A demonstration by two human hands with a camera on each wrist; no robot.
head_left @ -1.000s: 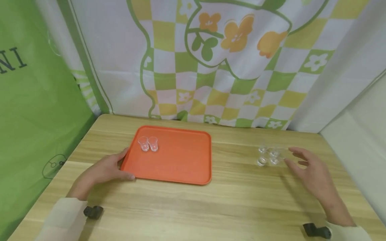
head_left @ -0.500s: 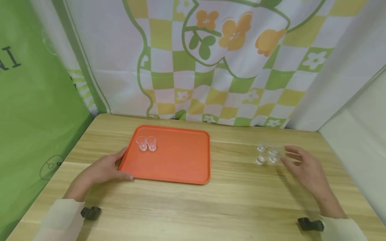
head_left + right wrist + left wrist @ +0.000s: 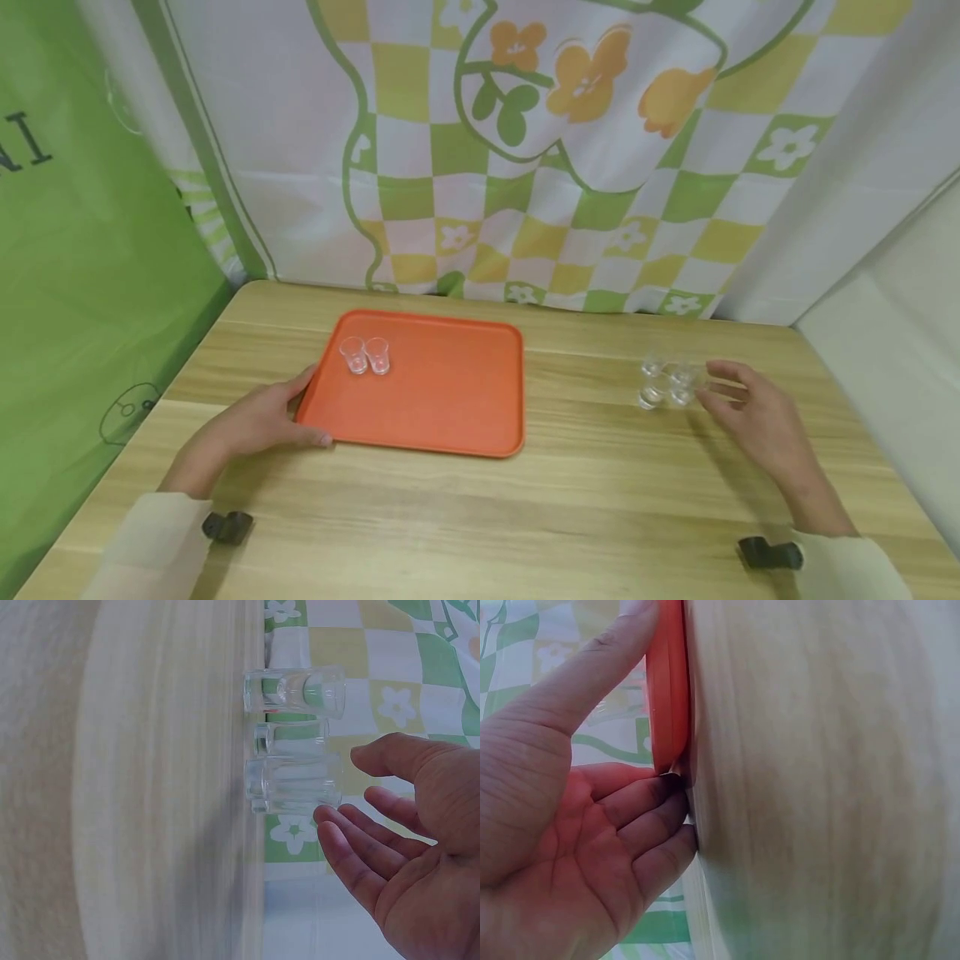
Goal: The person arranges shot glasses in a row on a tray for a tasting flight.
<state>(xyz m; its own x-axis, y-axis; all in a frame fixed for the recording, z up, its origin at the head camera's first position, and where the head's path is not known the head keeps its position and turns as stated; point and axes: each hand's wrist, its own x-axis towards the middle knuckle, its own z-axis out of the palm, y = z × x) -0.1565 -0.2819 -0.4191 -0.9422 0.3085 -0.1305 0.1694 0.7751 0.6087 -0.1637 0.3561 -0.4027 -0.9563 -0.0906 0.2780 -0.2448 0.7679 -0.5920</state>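
A red-orange tray [image 3: 442, 392] lies on the table at centre left. Two clear shot glasses [image 3: 365, 356] stand side by side near its back left corner. My left hand [image 3: 262, 421] holds the tray's front left corner, thumb on the near edge and fingers along the left side. In the left wrist view, the fingertips meet the tray's rim [image 3: 667, 705]. Several more shot glasses [image 3: 651, 395] stand upright in a cluster on the right. Beside them my right hand [image 3: 757, 417] hovers with parted, relaxed fingers, the fingertips right by the rims of the nearest glasses [image 3: 296, 780].
The wooden table [image 3: 465, 517] bears the tray and the glass cluster, with a stretch of wood between them. Behind its back edge hangs a checked, flowered curtain [image 3: 525, 200]. A green cloth [image 3: 97, 275] hangs at the left, a pale wall [image 3: 900, 275] at the right.
My right hand has come a little left, closer to the glass cluster, and hardly moves over the last half second. The left hand stays at the tray corner; the head view shifts slightly.
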